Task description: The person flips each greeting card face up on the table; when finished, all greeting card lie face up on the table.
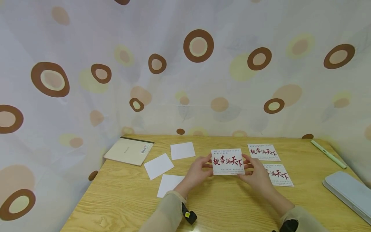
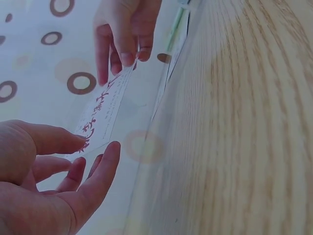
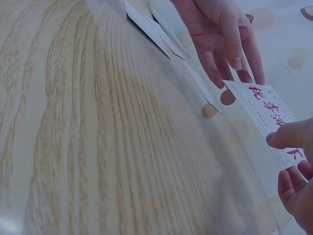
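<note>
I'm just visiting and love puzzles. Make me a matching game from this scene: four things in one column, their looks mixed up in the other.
Things:
1. Pen
2. Card held between the left hand and the right hand
3. Case
4. Notebook

Looks:
A. Cream, with a dark strip along its far edge
B. Light green and slim
C. Pale grey-blue with rounded corners
D. White with large red writing

Right pairs: 1-B, 2-D, 3-C, 4-A
</note>
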Action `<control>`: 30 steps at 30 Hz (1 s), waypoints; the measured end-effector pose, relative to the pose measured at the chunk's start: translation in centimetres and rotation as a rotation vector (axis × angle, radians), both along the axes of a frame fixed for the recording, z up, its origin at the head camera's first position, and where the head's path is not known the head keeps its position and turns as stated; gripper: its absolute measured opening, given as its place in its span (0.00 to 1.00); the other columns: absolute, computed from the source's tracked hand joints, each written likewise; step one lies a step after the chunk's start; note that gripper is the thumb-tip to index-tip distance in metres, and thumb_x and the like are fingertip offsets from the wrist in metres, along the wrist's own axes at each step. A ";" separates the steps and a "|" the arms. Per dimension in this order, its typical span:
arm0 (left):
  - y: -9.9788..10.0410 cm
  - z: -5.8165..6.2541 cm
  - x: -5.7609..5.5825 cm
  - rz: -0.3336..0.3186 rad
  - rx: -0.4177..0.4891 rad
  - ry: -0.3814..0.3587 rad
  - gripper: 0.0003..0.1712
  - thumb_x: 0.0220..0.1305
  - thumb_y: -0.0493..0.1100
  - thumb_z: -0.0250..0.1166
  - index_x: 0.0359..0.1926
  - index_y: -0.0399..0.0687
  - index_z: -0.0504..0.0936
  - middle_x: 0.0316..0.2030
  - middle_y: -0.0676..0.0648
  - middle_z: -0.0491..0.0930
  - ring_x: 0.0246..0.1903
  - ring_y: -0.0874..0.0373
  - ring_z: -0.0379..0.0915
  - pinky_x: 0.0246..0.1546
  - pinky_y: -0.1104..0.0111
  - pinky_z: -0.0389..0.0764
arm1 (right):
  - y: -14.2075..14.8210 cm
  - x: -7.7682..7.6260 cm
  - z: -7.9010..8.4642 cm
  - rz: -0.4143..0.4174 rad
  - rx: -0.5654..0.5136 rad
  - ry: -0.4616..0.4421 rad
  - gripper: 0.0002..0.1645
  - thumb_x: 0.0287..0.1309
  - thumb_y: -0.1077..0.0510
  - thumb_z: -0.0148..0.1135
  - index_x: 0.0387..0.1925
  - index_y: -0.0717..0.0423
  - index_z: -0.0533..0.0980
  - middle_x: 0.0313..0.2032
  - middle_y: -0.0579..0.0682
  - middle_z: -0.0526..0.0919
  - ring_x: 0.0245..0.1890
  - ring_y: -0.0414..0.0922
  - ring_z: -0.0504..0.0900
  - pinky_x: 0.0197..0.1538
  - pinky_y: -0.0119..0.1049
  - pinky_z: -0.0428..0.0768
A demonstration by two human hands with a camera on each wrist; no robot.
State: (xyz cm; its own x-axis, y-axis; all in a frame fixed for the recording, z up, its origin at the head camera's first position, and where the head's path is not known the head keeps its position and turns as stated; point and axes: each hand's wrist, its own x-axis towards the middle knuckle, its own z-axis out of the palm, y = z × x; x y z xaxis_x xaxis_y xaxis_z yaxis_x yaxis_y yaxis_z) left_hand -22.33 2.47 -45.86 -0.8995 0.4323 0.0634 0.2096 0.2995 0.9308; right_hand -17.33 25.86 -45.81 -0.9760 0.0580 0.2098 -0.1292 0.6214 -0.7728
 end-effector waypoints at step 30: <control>2.0 -0.5 -0.8 -0.006 0.032 -0.098 0.36 0.64 0.33 0.64 0.72 0.47 0.66 0.65 0.46 0.73 0.54 0.54 0.79 0.43 0.69 0.85 | 2.1 -1.4 -0.3 -0.037 0.088 -0.022 0.42 0.50 0.69 0.71 0.67 0.71 0.65 0.47 0.63 0.74 0.43 0.52 0.78 0.38 0.26 0.81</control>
